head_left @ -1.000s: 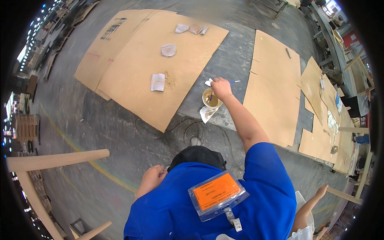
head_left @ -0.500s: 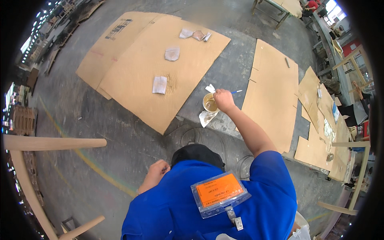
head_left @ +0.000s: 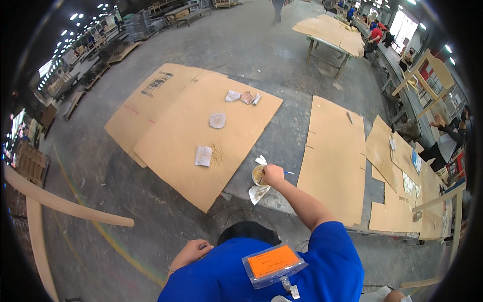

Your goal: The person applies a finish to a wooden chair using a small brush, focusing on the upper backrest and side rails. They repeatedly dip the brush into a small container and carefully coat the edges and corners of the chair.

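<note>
My right hand (head_left: 273, 174) reaches forward, closed in a pinch at the rim of a small round cup (head_left: 255, 179) with brownish contents. From the fist a thin stick with a blue end (head_left: 289, 173) juts out to the right. Its other end seems to be at the cup, but my fingers partly hide it. White crumpled paper or cloth (head_left: 258, 195) lies on the cup's near side, and a smaller white piece (head_left: 260, 160) on its far side. My left hand (head_left: 192, 251) is held low beside my blue shirt, fingers curled around something small and dark.
Left of the cup, a big cardboard sheet (head_left: 176, 136) bears several folded cloth pads (head_left: 203, 156). Another cardboard sheet (head_left: 334, 166) is at right, with a small grey object (head_left: 350, 118) on it. Wooden chair frames (head_left: 90, 214) flank me. A co-worker (head_left: 443, 141) is at far right.
The view has tilted up, so everything sits lower and more of the hall shows. My right hand remains at the cup with the stick, now turned slightly. My left hand stays closed.
</note>
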The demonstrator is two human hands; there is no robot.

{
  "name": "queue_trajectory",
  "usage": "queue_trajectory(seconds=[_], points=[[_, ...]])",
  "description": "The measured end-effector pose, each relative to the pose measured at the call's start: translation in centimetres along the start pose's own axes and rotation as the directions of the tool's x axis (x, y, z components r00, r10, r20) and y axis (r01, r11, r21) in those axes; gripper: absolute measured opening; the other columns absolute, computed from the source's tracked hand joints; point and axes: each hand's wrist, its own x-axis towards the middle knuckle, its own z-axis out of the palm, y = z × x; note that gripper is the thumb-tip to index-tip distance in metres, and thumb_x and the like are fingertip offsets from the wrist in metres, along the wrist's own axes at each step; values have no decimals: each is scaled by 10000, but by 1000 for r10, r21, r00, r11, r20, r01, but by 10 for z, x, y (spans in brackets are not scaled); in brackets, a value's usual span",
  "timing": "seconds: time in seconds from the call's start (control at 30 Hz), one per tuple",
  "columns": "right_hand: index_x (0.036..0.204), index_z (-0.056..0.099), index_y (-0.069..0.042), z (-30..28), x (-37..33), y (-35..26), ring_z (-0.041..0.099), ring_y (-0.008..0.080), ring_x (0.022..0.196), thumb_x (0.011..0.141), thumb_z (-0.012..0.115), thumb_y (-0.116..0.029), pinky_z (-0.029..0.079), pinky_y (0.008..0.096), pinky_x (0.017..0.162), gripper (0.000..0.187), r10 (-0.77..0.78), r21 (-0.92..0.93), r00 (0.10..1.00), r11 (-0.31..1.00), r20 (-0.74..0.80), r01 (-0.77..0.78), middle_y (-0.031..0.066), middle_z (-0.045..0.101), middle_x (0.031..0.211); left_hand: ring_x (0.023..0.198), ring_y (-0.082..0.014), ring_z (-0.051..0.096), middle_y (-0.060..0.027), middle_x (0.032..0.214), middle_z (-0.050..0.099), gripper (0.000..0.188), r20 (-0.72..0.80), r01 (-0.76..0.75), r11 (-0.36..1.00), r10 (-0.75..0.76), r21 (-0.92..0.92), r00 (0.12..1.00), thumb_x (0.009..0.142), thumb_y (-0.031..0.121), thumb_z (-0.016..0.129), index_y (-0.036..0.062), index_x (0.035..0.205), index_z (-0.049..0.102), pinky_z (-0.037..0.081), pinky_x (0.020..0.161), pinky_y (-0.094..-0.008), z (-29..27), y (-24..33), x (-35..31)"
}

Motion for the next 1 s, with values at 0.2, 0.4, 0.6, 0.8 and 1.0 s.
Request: queue_trajectory(seconds=[0.2, 0.4, 0.6, 0.8, 1.0], points=[[830, 768, -74, -9, -6, -7, 745, 321, 928, 800, 706, -159, 598, 449, 785, 109, -101, -174, 992, 978, 73, 112, 137, 752, 945, 1002, -304, 734, -204, 1017, 760, 384, -221, 214, 962, -174, 169, 960, 971, 349, 711, -10, 1100, 755, 540, 870, -436, 22, -134, 25], [846, 774, -58, -5, -10, -4, 753, 327, 925, 818, 704, -193, 601, 458, 784, 155, -175, -212, 983, 964, -54, 160, 158, 759, 967, 1040, -321, 732, -214, 1043, 760, 401, -309, 500, 859, -450, 106, 838, 974, 345, 700, -21, 1131, 746, 541, 897, -443, 58, -238, 30], [847, 771, -52, -3, -13, 5, 753, 334, 911, 806, 712, -205, 599, 469, 772, 169, -47, -116, 995, 993, -85, 37, 167, 756, 965, 1048, -328, 731, -217, 1054, 760, 401, -313, 493, 868, -487, -66, 815, 977, 336, 694, -28, 1139, 740, 542, 905, -444, 75, -257, 36], [864, 778, -57, 2, -14, 1, 755, 347, 899, 806, 722, -211, 602, 465, 760, 174, -11, -195, 999, 981, 47, 20, 168, 755, 966, 1055, -336, 730, -221, 1064, 759, 402, -310, 447, 875, -485, -187, 818, 980, 328, 688, -35, 1146, 735, 542, 913, -446, 84, -260, 26], [893, 788, -76, -2, -9, 6, 762, 345, 872, 847, 679, -156, 605, 454, 761, 143, -44, -339, 998, 939, 52, 59, 159, 768, 980, 1063, -343, 728, -225, 1075, 759, 403, -289, 391, 865, -480, -315, 828, 983, 319, 682, -42, 1154, 730, 543, 922, -447, 89, -264, 21]])
